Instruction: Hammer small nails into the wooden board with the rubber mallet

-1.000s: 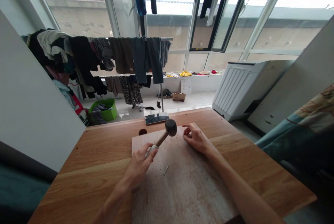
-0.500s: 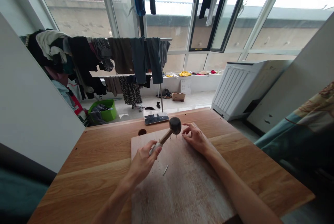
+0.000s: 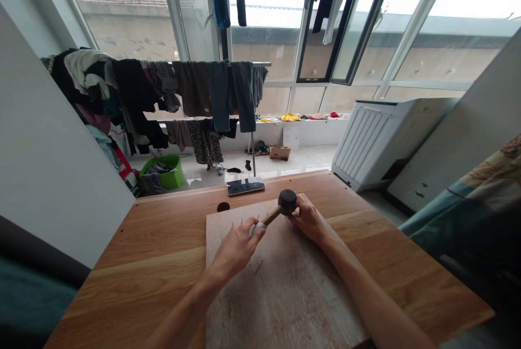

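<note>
Daylight is coming through the far windows, with clothes hanging on a rack at far left, a green basket sitting below and a white appliance standing at far right. Wooden desk is carrying a pale board, lying flat, probably sparing the desktop underneath. Left hand: grip is clenching around the light handle end of a black-headed mallet, presumably leaving the head room to swing. Mallet head is hanging over the board's far right part, overlapping the right fingertips in view; contact unclear. Right hand is sitting at the board's far right corner, fingers curling inward; the mallet head is hiding the tips, so cannot tell whether this grip is holding anything. Thin nails are standing along the board's far side, left of the mallet head, presumably biting into the wood. One loose nail is lying nearer, likely for easy pickup. Phone is lying at the desk's far edge, probably staying out of harm's way.
</note>
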Action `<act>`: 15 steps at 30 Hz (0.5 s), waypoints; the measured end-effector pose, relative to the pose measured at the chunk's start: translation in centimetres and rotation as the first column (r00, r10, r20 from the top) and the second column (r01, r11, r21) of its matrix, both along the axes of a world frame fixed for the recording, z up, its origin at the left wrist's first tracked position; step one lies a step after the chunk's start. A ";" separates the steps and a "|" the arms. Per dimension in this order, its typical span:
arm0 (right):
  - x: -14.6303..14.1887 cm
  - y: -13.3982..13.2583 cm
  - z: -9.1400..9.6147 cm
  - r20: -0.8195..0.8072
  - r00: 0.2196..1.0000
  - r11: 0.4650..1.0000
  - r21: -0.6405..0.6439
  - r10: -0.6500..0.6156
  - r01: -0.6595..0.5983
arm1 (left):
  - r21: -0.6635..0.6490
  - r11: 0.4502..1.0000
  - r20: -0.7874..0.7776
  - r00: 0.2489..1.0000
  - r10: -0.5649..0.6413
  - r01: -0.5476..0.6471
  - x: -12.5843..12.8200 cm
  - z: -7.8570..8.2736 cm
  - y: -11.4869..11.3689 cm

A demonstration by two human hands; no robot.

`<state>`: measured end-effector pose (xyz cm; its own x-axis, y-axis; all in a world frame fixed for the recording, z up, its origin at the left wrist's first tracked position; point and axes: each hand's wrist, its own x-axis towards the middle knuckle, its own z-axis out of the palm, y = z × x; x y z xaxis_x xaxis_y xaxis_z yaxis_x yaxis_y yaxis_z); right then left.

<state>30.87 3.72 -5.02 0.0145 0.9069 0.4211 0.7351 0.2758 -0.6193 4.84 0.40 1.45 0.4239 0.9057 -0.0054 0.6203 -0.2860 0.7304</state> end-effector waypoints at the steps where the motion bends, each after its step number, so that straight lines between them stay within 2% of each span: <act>1: 0.2 0.0 0.1 0.008 1.000 1.000 -0.007 0.007 -0.006 | -0.002 1.000 -0.003 1.000 0.001 -0.001 -0.2 0.0 -0.1; 5: 0.8 -0.8 1.9 0.049 0.998 0.999 -0.042 0.033 -0.031 | -0.003 0.999 0.073 0.997 0.040 -0.040 -2.1 -0.2 -0.5; 8: -1.1 -3.1 4.3 0.194 0.972 0.991 -0.034 0.135 -0.131 | -0.003 0.996 0.126 0.988 0.088 -0.088 -4.5 -0.3 -0.6; 10: -4.2 -5.3 5.8 0.369 0.851 0.925 -0.088 0.374 -0.369 | -0.009 0.991 0.131 0.982 0.137 -0.137 -6.0 -0.4 -0.3; 11: -6.0 -6.5 6.3 0.475 0.739 0.866 -0.113 0.478 -0.487 | -0.013 0.988 0.129 0.979 0.157 -0.156 -6.6 -0.3 -0.1; 12: -7.9 -7.4 6.7 0.572 0.633 0.820 -0.129 0.522 -0.558 | -0.014 0.985 0.128 0.977 0.171 -0.171 -7.1 -0.3 0.1; 13: -9.7 -8.3 7.0 0.643 0.557 0.796 -0.142 0.526 -0.588 | -0.014 0.984 0.128 0.975 0.180 -0.180 -7.5 -0.2 0.3; 15: -12.5 -9.2 7.2 0.718 0.457 0.771 -0.175 0.526 -0.612 | -0.013 0.981 0.133 0.972 0.191 -0.191 -8.0 -0.3 0.5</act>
<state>18.41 -5.52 2.17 -0.8203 0.5557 0.1355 0.5667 0.8216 0.0618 -3.17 0.90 1.19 0.2399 0.9700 0.0391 0.5605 -0.1713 0.8103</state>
